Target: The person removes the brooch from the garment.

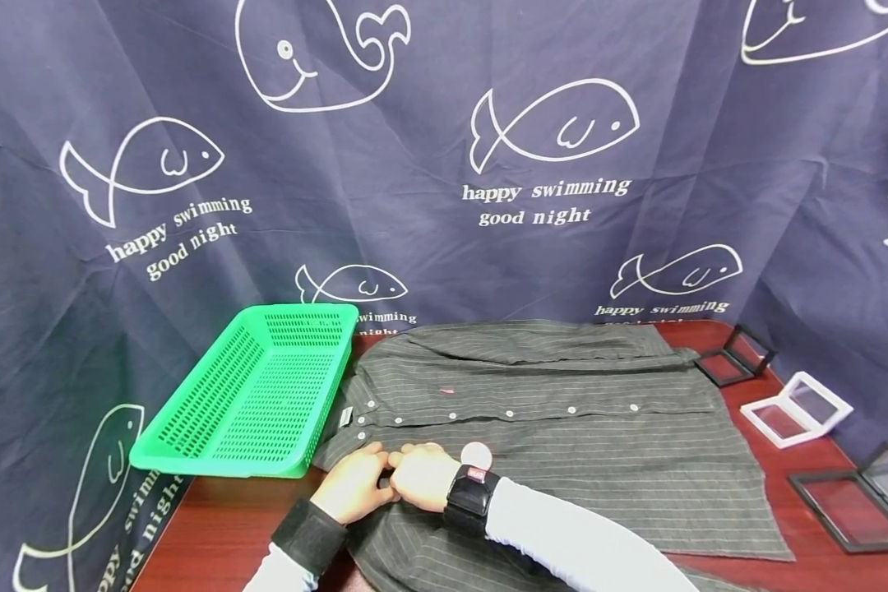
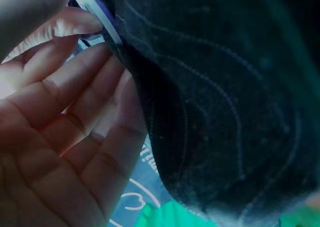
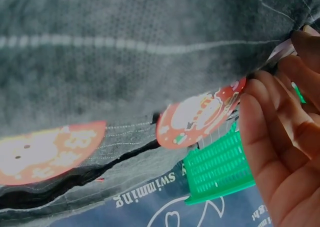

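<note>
Cloth is what you have under your fingers: a dark pinstriped shirt [image 1: 548,411] lying flat, buttoned, on the reddish table [image 1: 222,526], spreading away from your hands towards the whale-print backdrop [image 1: 444,164], with the green basket [image 1: 259,395] just beyond your left hand. Your left hand [image 1: 351,485] and right hand [image 1: 425,475] meet at the near edge by the collar end, both pinching the fabric, fingers curled onto it. Expect it to be light, soft and limp (it will sag and fold wherever you are not holding it), not slippery, and in no way fragile apart from the small white buttons [image 1: 453,415]. A pinch at an edge or seam seems the sensible hold, since a grab in the middle would only bunch it; two spaced pinches would keep the edge straight. The head view alone gives you the whole layout: the shirt's spread, the basket, and the open hinged cases [image 1: 795,409] well off beyond your right arm. The left wrist view shows what the head view hides, your fingers [image 2: 75,117] under a lifted fold with a pale strip, perhaps a label, at the fingertips. The right wrist view shows round printed stickers [image 3: 200,114] close to that hand's fingertips [image 3: 265,122], though what they sit on I cannot tell.
</note>
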### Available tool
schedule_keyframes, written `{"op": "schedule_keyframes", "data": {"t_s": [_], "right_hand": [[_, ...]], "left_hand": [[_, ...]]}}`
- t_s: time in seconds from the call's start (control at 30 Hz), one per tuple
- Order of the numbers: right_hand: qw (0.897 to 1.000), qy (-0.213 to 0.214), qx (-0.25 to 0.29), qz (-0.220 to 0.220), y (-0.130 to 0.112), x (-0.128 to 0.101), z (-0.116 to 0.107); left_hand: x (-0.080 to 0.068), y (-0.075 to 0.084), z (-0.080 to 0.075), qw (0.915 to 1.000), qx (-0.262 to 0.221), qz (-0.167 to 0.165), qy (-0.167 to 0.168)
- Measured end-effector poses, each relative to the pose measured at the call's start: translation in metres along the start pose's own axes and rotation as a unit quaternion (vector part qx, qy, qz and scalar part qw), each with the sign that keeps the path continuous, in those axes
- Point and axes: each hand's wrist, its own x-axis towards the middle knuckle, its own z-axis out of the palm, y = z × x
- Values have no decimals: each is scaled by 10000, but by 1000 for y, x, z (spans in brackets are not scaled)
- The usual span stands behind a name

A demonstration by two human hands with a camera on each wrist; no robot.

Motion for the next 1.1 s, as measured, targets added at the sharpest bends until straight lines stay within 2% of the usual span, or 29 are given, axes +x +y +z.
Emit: {"op": "schedule_keyframes", "data": {"t_s": [0.3, 0.53, 0.83, 1.1], "right_hand": [[9994, 142, -303, 80, -2, 0, 3], [10000, 16, 64, -4, 2, 1, 1], [9977, 188, 514, -396, 11, 3, 7], [9955, 262, 754, -513, 13, 2, 6]], "left_hand": [[1, -1, 1, 10000, 13, 30, 32], [0, -1, 0, 10000, -16, 55, 37], [1, 1, -4, 9999, -71, 58, -64], [1, -1, -2, 9997, -157, 25, -180]]}}
